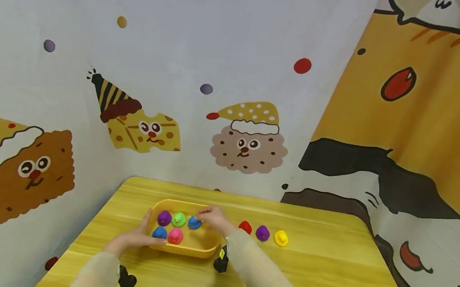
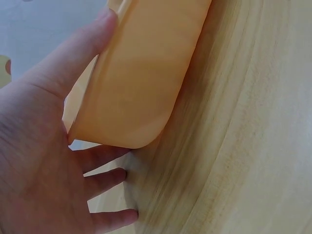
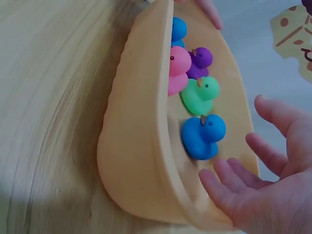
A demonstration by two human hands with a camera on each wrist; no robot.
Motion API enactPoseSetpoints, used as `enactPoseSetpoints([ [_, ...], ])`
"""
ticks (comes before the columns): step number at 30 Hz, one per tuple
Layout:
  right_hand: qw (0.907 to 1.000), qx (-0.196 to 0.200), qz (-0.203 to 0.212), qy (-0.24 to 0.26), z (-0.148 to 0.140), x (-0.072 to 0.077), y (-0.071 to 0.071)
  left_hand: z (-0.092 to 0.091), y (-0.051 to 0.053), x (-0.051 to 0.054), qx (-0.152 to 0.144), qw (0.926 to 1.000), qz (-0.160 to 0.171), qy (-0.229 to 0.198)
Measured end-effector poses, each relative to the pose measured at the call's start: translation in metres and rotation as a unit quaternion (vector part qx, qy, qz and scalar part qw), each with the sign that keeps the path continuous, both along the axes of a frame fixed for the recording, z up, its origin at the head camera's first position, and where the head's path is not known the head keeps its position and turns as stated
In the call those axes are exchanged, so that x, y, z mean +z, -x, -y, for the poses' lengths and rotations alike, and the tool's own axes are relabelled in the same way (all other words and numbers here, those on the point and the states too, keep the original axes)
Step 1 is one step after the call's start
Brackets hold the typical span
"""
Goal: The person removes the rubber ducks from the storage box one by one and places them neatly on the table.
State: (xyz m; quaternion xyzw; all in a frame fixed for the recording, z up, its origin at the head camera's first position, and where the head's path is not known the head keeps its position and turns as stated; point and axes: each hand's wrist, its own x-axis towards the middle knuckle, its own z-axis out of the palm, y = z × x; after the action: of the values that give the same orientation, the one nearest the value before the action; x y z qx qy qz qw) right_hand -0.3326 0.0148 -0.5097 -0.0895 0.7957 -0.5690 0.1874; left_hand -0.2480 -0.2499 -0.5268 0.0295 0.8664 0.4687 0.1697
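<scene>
head: five ducks (image 1: 175,236) sit in a tray (image 1: 183,251) on the desk (image 1: 326,273), three more (image 1: 263,233) outside. left wrist: the spread left hand (image 2: 41,151) braces the tray's corner, likely steadying it. right wrist: the right hand (image 3: 275,192), spread, holding nothing, hovers beside a blue duck (image 3: 201,140).

Left hand (image 1: 137,236) touches orange tray (image 1: 183,251), left end; right hand (image 1: 217,219) over tray, fingers beside a blue duck (image 1: 194,223). Four more ducks (image 1: 175,236) in tray. Red duck (image 1: 245,226), purple duck (image 1: 263,233) and yellow duck (image 1: 281,238) sit on wooden table (image 1: 326,273), right of tray.
</scene>
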Motion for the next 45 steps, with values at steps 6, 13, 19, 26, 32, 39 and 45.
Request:
enactPoseSetpoints([
  [6,0.999,-0.03,-0.006,-0.033,0.006,-0.003,-0.003,-0.006,-0.002,0.0,0.01,0.9999,-0.003,0.009],
  [13,0.9972,-0.053,-0.017,-0.05,0.012,-0.012,-0.002,-0.009,-0.003,0.0,0.027,0.9994,0.005,0.023],
  [19,0.9967,-0.04,-0.032,-0.062,0.017,-0.019,0.0,-0.007,-0.003,-0.001,0.021,0.9995,0.001,0.022],
  [26,0.9946,-0.046,-0.048,-0.08,0.019,-0.024,0.001,-0.001,0.007,-0.014,0.028,0.9996,0.0,-0.001],
  [32,0.9929,-0.056,-0.066,-0.082,0.023,-0.029,0.005,-0.001,0.005,-0.009,0.031,0.9995,0.008,0.007],
  [39,0.9891,-0.068,-0.082,-0.102,0.027,-0.036,0.008,-0.005,-0.001,0.001,0.023,0.9997,-0.006,0.011],
  [45,0.9882,-0.067,-0.091,-0.103,0.027,-0.039,0.009,-0.004,0.0,0.0,0.026,0.9996,-0.003,0.011],
])
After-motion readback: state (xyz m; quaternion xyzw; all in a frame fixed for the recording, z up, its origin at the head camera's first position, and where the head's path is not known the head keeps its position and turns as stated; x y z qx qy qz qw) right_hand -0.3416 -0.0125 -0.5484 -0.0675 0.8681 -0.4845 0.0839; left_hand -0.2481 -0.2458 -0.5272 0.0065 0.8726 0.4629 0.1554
